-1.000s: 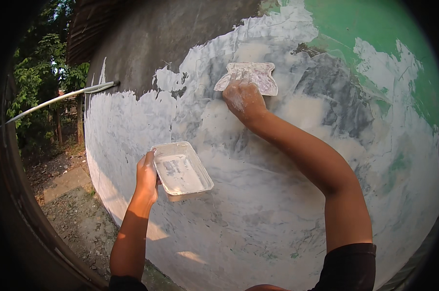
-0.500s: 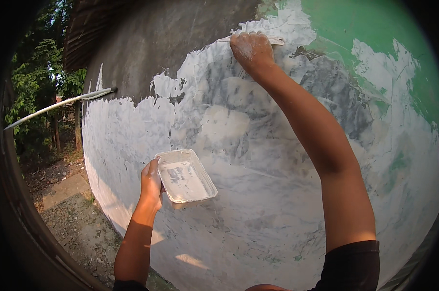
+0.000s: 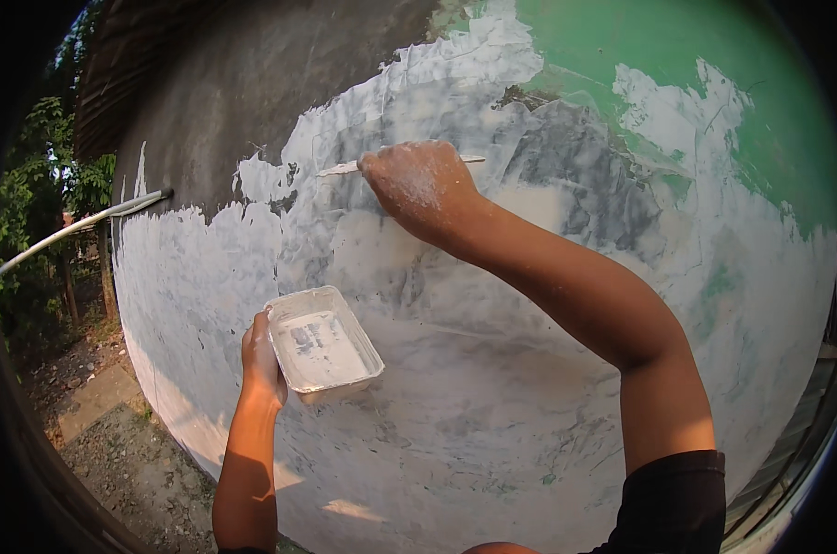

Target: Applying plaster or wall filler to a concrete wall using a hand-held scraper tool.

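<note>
My right hand (image 3: 423, 189) is closed round a flat, wide putty scraper (image 3: 345, 168), whose pale ends stick out on both sides of the fist. The scraper lies against the wall (image 3: 492, 388), over a patch of thin grey-white putty; the hand hides most of it. Lower and to the left, my left hand (image 3: 263, 360) grips the side of a rectangular plastic tub (image 3: 368, 365). White putty coats the tub's inner walls and bottom, with darker smears in the middle. The tub is tilted toward me and held a little in front of the wall.
Bare dark plaster (image 3: 243, 83) covers the wall's upper left, green paint (image 3: 677, 37) its upper right. A white pipe or cable (image 3: 77, 224) juts from the wall at the left. Trees (image 3: 44, 175) and stony ground (image 3: 127, 462) lie beyond the wall's left edge.
My right hand has drawn the scraper down and to the left across the wall, its elbow bending more. The tub stays in my left hand; the whole view has shifted slightly.
</note>
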`<state>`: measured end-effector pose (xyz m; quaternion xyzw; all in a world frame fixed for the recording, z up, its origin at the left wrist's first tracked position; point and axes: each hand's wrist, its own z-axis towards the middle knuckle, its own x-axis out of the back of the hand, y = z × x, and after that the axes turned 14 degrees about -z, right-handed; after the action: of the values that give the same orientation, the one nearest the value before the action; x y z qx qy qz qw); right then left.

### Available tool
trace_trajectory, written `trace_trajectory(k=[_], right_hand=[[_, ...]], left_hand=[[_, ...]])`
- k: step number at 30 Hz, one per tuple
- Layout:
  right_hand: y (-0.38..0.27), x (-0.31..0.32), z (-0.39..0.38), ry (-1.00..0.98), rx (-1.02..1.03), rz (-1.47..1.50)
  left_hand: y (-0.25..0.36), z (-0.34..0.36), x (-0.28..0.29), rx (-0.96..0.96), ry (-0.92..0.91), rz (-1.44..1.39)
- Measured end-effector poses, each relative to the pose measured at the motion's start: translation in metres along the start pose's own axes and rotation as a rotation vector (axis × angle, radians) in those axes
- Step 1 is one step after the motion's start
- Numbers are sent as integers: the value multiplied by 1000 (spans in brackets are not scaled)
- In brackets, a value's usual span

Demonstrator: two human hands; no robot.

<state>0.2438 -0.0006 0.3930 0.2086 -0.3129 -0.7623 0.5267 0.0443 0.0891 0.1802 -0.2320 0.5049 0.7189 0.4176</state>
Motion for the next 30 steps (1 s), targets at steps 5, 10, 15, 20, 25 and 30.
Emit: trace_trajectory(k=[5, 10, 15, 20, 25, 30], right_hand=[[109, -2, -28, 225, -170, -342], [107, -26, -92, 48, -129, -551], [61, 5, -98, -29, 63, -354], [121, 54, -34, -59, -191, -351], [204, 42, -7, 57, -349, -473], [143, 1, -31, 88, -209, -487]], left_hand=[[-11, 9, -27, 15, -145, 18], [-24, 22, -70, 56, -213, -16], [-26, 36, -101, 94, -284, -23], [-28, 37, -115, 120, -304, -22], [-38, 30, -132, 145, -315, -30], [-42, 26, -128, 119, -260, -37]])
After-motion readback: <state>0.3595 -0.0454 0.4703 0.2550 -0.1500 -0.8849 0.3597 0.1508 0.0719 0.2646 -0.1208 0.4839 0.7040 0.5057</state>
